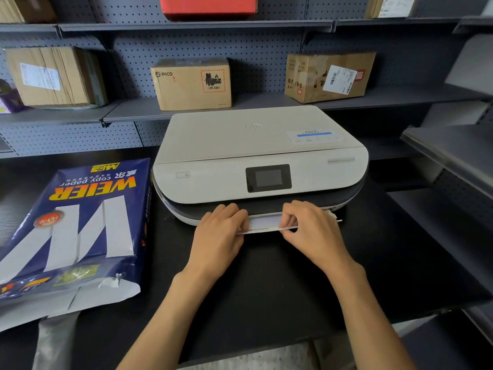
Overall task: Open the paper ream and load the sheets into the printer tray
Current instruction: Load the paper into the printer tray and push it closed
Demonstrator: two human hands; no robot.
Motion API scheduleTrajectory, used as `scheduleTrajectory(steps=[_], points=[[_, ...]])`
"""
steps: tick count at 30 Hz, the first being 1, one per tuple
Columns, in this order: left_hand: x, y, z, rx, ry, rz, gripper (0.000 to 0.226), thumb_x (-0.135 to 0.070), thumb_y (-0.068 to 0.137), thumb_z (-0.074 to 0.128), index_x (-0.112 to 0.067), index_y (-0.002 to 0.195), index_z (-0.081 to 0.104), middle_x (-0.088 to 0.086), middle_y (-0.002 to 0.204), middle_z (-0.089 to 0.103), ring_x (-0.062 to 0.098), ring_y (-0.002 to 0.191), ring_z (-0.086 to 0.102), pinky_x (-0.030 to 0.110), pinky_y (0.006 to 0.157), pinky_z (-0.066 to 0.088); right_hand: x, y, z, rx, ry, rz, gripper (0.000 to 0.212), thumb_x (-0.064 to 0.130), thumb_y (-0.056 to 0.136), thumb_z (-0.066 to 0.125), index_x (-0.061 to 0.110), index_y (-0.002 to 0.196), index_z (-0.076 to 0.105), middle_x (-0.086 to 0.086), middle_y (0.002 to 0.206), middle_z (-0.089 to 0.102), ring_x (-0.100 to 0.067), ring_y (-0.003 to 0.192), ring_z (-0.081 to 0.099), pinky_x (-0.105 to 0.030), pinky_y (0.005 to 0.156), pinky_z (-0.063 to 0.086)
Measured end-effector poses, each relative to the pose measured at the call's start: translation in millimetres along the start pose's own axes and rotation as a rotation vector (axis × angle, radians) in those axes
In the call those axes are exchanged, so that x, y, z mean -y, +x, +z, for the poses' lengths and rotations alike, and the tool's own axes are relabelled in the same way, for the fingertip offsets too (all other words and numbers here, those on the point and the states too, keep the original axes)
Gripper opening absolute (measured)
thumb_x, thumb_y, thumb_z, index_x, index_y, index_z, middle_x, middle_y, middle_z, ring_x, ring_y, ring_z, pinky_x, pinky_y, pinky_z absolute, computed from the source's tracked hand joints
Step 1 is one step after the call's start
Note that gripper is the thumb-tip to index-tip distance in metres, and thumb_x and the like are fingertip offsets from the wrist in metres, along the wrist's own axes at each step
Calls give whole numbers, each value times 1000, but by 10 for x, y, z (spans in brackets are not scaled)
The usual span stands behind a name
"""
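Observation:
A white printer (pixel 256 153) with a small dark screen stands on the black shelf. A thin stack of white sheets (pixel 264 224) sticks out of its front tray slot, most of it hidden inside. My left hand (pixel 221 231) holds the stack's left edge, fingers curled over it. My right hand (pixel 306 225) pinches the stack's right part, fingers on top. The blue paper ream wrapper (pixel 77 222), marked WEIER copy paper, lies to the left with its near end torn open.
Cardboard boxes (pixel 192 84) sit on the grey shelf behind the printer, with a red box (pixel 208 6) higher up. More grey shelves (pixel 450 150) jut in on the right. The black shelf surface (pixel 266 284) runs to its front edge below my forearms.

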State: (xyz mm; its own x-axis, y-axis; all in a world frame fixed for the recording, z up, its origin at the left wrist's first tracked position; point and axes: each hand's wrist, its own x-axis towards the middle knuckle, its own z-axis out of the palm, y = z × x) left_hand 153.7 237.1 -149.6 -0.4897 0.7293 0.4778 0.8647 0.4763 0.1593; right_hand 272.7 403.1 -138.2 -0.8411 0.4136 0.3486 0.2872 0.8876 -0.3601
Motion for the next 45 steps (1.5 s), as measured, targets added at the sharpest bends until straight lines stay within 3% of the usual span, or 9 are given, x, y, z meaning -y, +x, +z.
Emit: scheduleTrajectory(steps=[7,11,16,20,24,28,36,45], points=[[9,44,31,-32,16,-4,28,-4,67,70,-21,75,49,-7,76,47,19,70,46,31,56,39,24,62,42,-39,-60,9,19,13,74,71,27,72,58,10,75,61,-13,77,58,-24,63,34],[8,49,30,-55,6,-15,26,-4,70,69,-20,75,49,-6,75,47,20,69,47,31,56,38,20,60,103,-121,-90,14,22,9,67,75,26,68,60,10,68,61,-15,70,56,-27,61,38],[-8,65,54,-86,15,-42,26,-4,71,71,-19,75,50,-5,73,48,20,65,46,28,54,31,25,62,154,-153,-61,38,20,13,74,73,26,74,58,10,75,60,-12,72,60,-28,54,44],[-5,59,55,-96,14,-46,25,-6,72,71,-18,75,49,-4,72,48,20,63,46,31,52,36,11,30,157,-181,-34,22,20,17,76,77,30,79,61,13,79,60,-5,75,55,-23,52,46],[0,59,65,-100,11,-45,26,-7,73,72,-19,75,49,-5,72,48,20,63,46,31,52,35,-4,46,176,-209,-19,-18,28,14,73,80,30,87,62,14,94,55,-8,90,52,-26,60,50],[2,62,80,-108,7,-46,26,-8,76,70,-20,76,47,-6,72,47,19,64,46,29,54,33,12,74,225,-208,-81,-47,44,14,67,82,29,98,53,11,101,52,-12,94,49,-26,72,42],[-13,62,76,-105,-15,-45,27,-9,80,64,-23,96,47,-9,81,55,18,71,50,32,57,38,25,92,314,-277,-182,-49,46,16,69,81,30,106,57,8,104,54,-13,92,51,-25,73,36],[-13,92,101,-122,33,-40,31,-4,77,64,-21,100,53,-8,87,61,20,72,56,32,55,38,77,114,322,-314,-235,-30,44,15,67,83,28,103,60,8,101,59,-17,89,55,-27,69,29]])
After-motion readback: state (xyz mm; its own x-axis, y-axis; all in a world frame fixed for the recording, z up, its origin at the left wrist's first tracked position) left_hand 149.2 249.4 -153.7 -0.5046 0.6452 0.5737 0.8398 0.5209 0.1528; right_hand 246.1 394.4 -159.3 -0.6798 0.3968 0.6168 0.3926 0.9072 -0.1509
